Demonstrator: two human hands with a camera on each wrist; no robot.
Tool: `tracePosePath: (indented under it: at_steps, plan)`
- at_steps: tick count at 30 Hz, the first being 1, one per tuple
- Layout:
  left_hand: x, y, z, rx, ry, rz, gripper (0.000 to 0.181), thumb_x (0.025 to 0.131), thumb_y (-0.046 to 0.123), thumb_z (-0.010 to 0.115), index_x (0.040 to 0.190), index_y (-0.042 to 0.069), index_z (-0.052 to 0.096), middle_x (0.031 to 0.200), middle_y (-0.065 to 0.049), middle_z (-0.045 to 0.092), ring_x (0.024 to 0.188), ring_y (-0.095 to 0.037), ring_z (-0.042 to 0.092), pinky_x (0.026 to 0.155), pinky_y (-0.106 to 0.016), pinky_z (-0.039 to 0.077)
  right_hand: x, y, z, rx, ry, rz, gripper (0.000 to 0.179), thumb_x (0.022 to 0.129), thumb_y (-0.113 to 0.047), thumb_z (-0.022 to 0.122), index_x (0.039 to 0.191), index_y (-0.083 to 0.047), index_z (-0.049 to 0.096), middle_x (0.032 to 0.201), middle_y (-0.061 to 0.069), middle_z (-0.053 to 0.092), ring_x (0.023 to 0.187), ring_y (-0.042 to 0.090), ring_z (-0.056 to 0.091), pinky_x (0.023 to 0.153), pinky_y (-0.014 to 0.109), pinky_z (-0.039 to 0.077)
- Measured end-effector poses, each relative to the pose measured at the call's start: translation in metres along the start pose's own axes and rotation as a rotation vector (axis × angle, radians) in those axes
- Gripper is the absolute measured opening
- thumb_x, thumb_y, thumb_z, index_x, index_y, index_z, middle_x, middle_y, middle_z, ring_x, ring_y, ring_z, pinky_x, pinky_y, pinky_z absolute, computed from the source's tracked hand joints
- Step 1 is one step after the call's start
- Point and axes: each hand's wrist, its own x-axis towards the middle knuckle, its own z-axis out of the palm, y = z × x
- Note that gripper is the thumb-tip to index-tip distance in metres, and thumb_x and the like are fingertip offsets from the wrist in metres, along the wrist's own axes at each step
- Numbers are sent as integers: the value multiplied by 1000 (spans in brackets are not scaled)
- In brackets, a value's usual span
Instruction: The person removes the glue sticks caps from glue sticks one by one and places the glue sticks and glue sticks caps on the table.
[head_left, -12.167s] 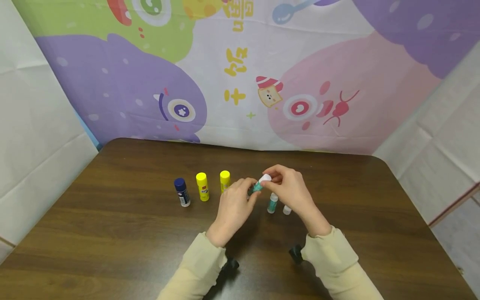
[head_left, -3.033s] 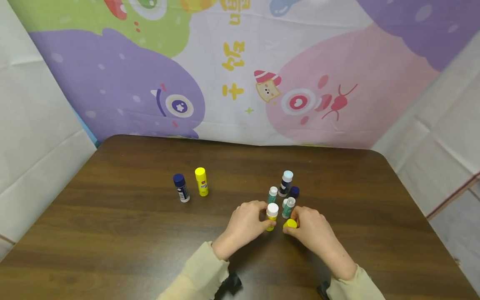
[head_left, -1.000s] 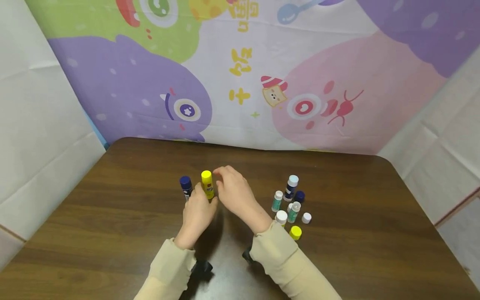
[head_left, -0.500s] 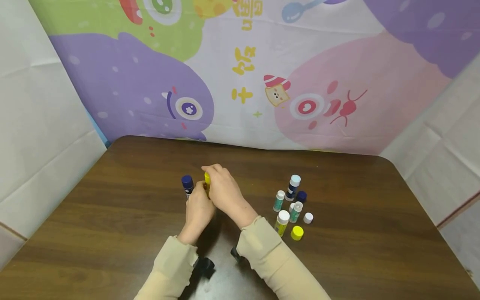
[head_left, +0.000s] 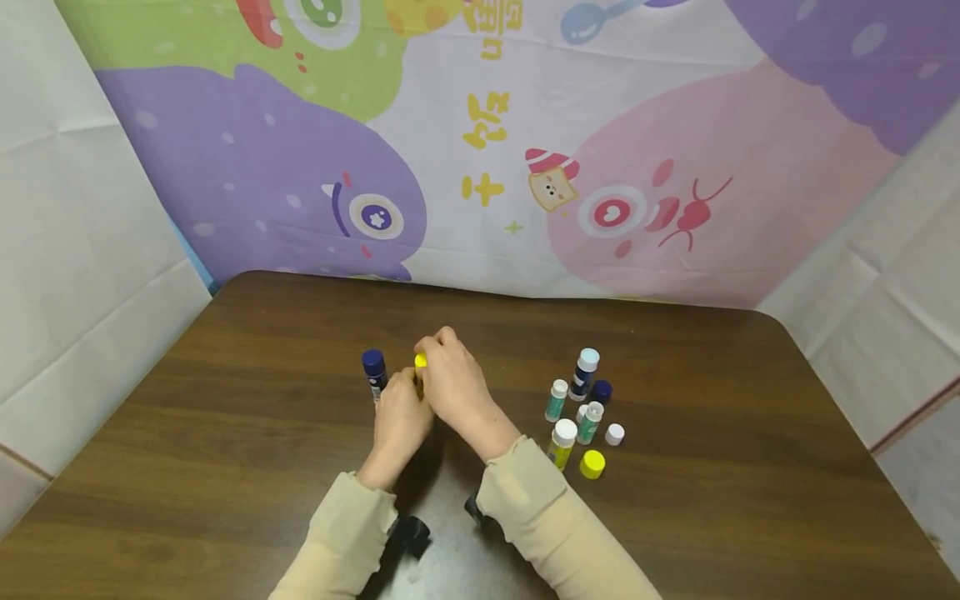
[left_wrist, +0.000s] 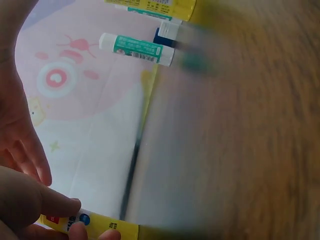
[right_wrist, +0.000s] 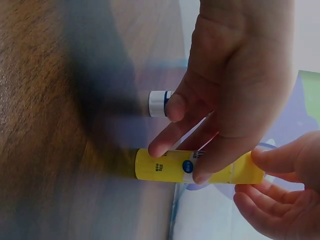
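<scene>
A: How are the fingers placed?

B: The left hand (head_left: 399,421) is clamping the yellow glue stick (right_wrist: 162,167) by its body, thumb opposing fingers; the right hand (head_left: 459,383) is pinching the cap (right_wrist: 246,169), thumb on one side, fingers on the other.

A: And what is differing from a second ago?

B: Then the right hand was hovering just beside the cap; now its fingers are gripping it. The left hand is keeping its hold on the body.

A: Where is the stick standing, relative to the fingers?

B: Roughly upright between both hands, cap uppermost, its lower end projecting below the left fingers. The navy glue stick (head_left: 374,372) is standing near it, to the left. From here I cannot tell whether the yellow base is touching the table (head_left: 225,433).
</scene>
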Motion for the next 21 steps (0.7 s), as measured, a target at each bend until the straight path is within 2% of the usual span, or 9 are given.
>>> tracePosePath:
  at_steps: [5, 11, 17, 21]
  plan:
    - [0, 2, -1, 6, -10, 17, 18, 85, 15, 56, 88, -2, 61, 83, -17, 60, 81, -34, 59, 69, -48, 43, -4, 2, -3, 1, -10, 12, 19, 86, -7, 59, 105, -4, 62, 101, 10, 52, 85, 21, 57, 71, 29, 50]
    - [-1, 6, -4, 4, -35, 36, 20, 82, 14, 58, 95, 0, 65, 90, -16, 65, 83, -34, 61, 71, -49, 45, -11, 2, -10, -29, -12, -3, 22, 84, -3, 60, 106, -2, 61, 103, 12, 52, 89, 23, 56, 75, 30, 49]
    - [-3, 13, -8, -2, -36, 117, 22, 78, 9, 63, 98, 2, 66, 86, -13, 65, 70, -26, 60, 62, -43, 46, -18, 2, -25, -57, 12, -54, 24, 81, -1, 63, 104, 0, 60, 101, 14, 53, 89, 25, 57, 75, 30, 50]
    - [-4, 20, -14, -13, -50, 164, 24, 79, 11, 66, 102, 2, 66, 83, -11, 65, 69, -25, 60, 60, -40, 46, -22, 5, -36, -38, 30, -58, 23, 81, 2, 62, 103, 1, 60, 100, 13, 53, 89, 24, 57, 75, 30, 50]
